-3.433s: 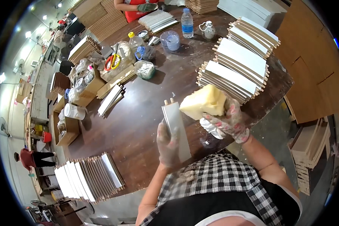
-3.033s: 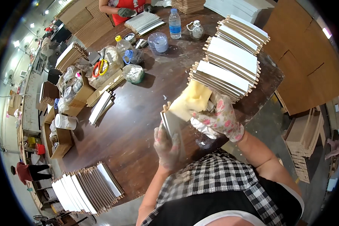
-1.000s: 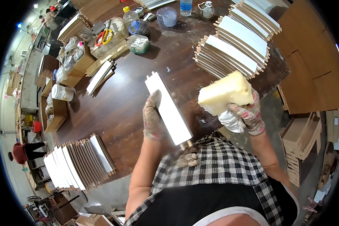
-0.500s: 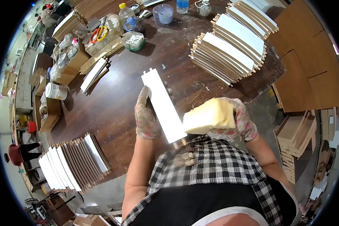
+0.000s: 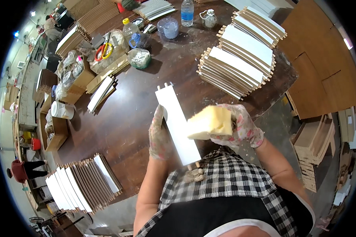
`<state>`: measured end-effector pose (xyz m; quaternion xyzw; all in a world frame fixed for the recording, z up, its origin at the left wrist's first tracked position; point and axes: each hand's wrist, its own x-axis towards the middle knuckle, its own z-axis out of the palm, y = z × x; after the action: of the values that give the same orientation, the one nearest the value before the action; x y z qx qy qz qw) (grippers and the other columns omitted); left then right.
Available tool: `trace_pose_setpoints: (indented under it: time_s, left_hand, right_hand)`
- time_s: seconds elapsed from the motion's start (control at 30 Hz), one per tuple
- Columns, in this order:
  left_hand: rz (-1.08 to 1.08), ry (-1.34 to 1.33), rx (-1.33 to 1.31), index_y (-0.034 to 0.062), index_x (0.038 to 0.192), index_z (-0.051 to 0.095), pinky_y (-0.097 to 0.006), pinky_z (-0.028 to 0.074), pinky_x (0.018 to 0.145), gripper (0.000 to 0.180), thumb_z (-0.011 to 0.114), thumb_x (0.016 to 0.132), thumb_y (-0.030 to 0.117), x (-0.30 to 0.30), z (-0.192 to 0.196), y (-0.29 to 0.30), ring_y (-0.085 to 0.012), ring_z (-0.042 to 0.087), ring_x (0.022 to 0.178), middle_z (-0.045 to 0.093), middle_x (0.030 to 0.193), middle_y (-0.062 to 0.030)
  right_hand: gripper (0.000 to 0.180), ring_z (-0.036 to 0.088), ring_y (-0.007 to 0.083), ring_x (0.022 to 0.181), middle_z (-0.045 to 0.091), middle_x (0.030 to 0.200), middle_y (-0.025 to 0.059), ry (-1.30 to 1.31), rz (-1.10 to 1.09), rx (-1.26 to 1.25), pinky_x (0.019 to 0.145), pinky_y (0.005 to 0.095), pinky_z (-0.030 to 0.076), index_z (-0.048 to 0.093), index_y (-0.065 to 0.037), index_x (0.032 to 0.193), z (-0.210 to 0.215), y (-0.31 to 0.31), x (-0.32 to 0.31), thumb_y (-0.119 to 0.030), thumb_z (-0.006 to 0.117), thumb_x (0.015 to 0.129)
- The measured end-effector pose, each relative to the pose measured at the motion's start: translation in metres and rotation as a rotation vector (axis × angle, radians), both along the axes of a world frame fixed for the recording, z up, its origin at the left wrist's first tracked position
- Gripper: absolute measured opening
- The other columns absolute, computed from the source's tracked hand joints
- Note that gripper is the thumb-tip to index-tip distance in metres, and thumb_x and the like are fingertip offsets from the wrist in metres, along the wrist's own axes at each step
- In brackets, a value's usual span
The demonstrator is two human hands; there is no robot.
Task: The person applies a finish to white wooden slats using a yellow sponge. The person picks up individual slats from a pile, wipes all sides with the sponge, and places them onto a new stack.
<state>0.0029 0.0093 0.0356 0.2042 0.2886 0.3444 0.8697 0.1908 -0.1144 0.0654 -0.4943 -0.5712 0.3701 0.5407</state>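
My left hand (image 5: pixel 159 134), in a flowered glove, grips a long white panel (image 5: pixel 177 123) with wooden dowels at both ends and holds it flat above the dark wooden table (image 5: pixel 130 118). My right hand (image 5: pixel 239 125), also gloved, holds a yellow sponge block (image 5: pixel 209 121) pressed on the panel's near half.
A big stack of similar white panels (image 5: pixel 241 51) lies at the back right, another row (image 5: pixel 81 181) at the near left. Bottles (image 5: pixel 187 12), a plastic cup (image 5: pixel 168 27), scissors (image 5: pixel 103 50), bags and boxes crowd the far left. Other people stand at the far edges.
I lifted the panel nearer to my body and turned it lengthwise away from me. The sponge came down from the right onto the panel and now rests on its near half.
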Motion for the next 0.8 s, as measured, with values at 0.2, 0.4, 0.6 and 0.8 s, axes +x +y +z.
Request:
trace_pose_setpoints:
  time_s: [0.2, 0.4, 0.6, 0.8]
  left_hand:
    - [-0.184, -0.128, 0.040, -0.0022, 0.121, 0.046, -0.031, 0.049, 0.079, 0.049, 0.042, 0.094, 0.039, 0.003, 0.024, -0.018, -0.0200, 0.058, 0.091, 0.058, 0.106, -0.0103]
    - [-0.238, -0.102, -0.042, 0.0032, 0.124, 0.044, -0.033, 0.050, 0.077, 0.051, 0.045, 0.092, 0.043, -0.001, 0.024, -0.037, -0.0184, 0.057, 0.091, 0.057, 0.108, -0.0095]
    - [-0.203, -0.379, -0.170, 0.0054, 0.126, 0.044, -0.038, 0.052, 0.077, 0.048, 0.045, 0.092, 0.040, 0.000, -0.022, -0.017, -0.0237, 0.057, 0.092, 0.053, 0.117, -0.0139]
    - [0.109, -0.117, 0.063, -0.0012, 0.112, 0.052, -0.034, 0.052, 0.074, 0.049, 0.044, 0.093, 0.043, 0.002, -0.006, 0.007, -0.0202, 0.060, 0.086, 0.061, 0.099, -0.0117]
  right_hand:
    - [0.060, 0.064, 0.0154, 0.078, 0.064, 0.095, 0.0105, 0.356, -0.034, -0.036, 0.066, 0.0259, 0.057, 0.051, 0.003, 0.113, 0.006, 0.042, 0.020, -0.045, 0.063, 0.079]
    - [0.049, 0.061, 0.0138, 0.095, 0.062, 0.102, 0.0072, 0.158, -0.356, 0.093, 0.083, 0.0260, 0.053, 0.051, 0.001, 0.114, 0.015, 0.062, 0.026, -0.006, 0.075, 0.072]
    - [0.050, 0.063, 0.0201, 0.089, 0.058, 0.107, 0.0145, 0.656, 0.018, 0.052, 0.071, 0.0280, 0.057, 0.043, 0.003, 0.122, 0.003, 0.051, 0.010, -0.030, 0.056, 0.086]
    - [0.056, 0.066, 0.0202, 0.081, 0.065, 0.097, 0.0084, -0.255, -0.055, 0.263, 0.077, 0.0288, 0.055, 0.055, -0.004, 0.114, 0.033, 0.018, -0.005, -0.023, 0.078, 0.066]
